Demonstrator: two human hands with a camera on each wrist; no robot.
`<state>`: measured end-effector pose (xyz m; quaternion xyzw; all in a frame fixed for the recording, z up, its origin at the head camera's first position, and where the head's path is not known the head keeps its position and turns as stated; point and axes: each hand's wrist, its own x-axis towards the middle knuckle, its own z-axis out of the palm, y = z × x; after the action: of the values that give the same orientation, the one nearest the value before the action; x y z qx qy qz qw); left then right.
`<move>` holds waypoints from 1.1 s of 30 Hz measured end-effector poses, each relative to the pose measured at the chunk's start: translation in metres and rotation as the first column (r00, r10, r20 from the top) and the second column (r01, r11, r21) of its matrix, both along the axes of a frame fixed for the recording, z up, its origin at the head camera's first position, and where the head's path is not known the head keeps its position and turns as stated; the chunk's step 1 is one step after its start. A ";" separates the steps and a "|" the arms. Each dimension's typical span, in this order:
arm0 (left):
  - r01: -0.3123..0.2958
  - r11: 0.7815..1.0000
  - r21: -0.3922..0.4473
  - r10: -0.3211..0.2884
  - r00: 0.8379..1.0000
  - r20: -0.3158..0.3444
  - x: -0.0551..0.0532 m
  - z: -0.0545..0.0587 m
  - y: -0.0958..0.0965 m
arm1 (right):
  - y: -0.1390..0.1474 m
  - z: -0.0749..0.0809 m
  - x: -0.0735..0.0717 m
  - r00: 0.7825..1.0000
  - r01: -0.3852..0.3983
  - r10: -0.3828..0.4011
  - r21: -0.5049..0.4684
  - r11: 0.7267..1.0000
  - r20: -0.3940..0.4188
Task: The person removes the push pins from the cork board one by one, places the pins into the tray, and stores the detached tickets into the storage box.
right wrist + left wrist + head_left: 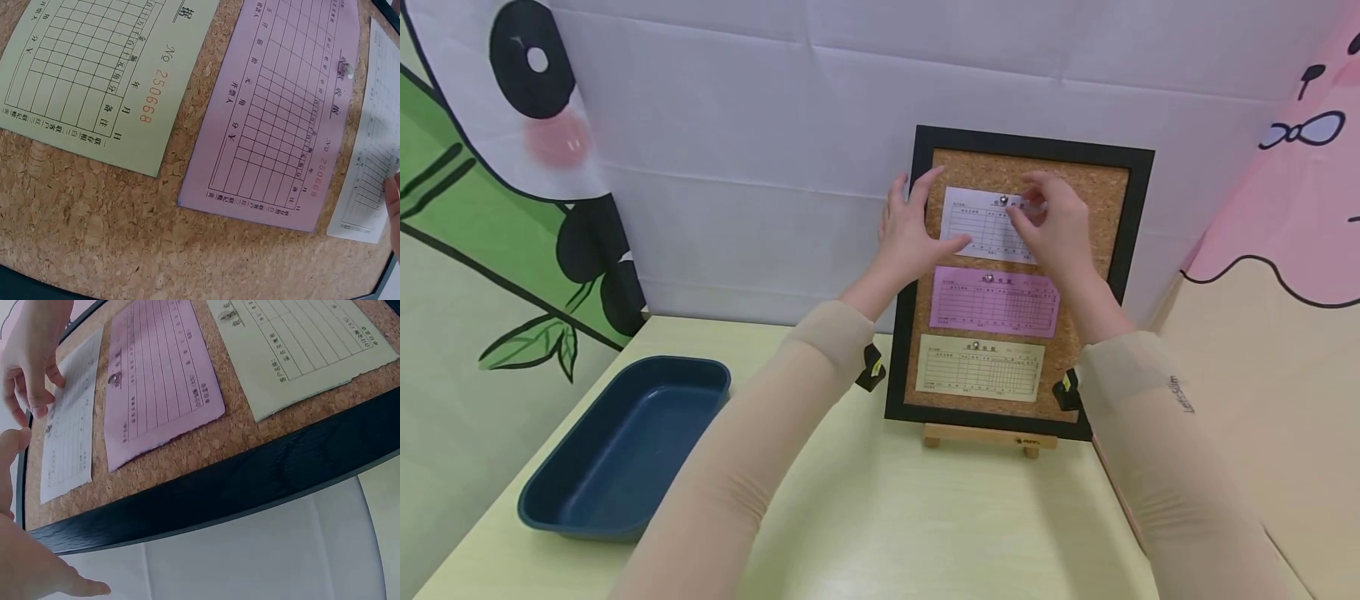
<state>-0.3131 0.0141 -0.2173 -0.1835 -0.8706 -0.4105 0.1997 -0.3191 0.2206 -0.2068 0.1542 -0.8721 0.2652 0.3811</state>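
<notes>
A framed corkboard (1108, 187) leans upright, with three printed receipt slips on it. The white slip (977, 229) is at the top, a clear push pin (1004, 200) at its upper middle. Below it come the pink slip (994, 304) and the pale yellow slip (977, 375), each with a pin near its top edge. My left hand (913, 225) spreads over the board's upper left edge, its thumb reaching across the white slip. Over that slip's right part, my right hand (1062, 225) has loosely bent fingers, thumb and forefinger apart just right of the pin.
A small wooden easel (988, 436) supports the board on the pale table (880, 517). To the left lies a deep dark blue tray (625, 450). White cloth (737, 125) hangs behind the board, and cartoon-printed panels flank it.
</notes>
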 end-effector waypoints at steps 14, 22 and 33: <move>-0.003 0.997 -0.079 0.010 0.996 0.090 -0.024 -0.002 0.007 | -0.007 0.000 -0.008 0.998 0.052 -0.053 0.027 0.998 0.026; -0.025 0.996 -0.089 0.034 0.994 0.104 -0.027 0.003 0.009 | -0.008 0.000 -0.009 0.998 0.059 -0.060 0.025 0.998 0.020; -0.050 0.994 -0.098 0.060 0.992 0.113 -0.027 0.003 0.010 | -0.012 0.001 -0.009 0.994 0.096 -0.098 0.039 0.995 0.045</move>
<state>-0.3404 0.0245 -0.2142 -0.1446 -0.9039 -0.3731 0.1514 -0.3284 0.2091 -0.2057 0.1124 -0.8920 0.2338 0.3703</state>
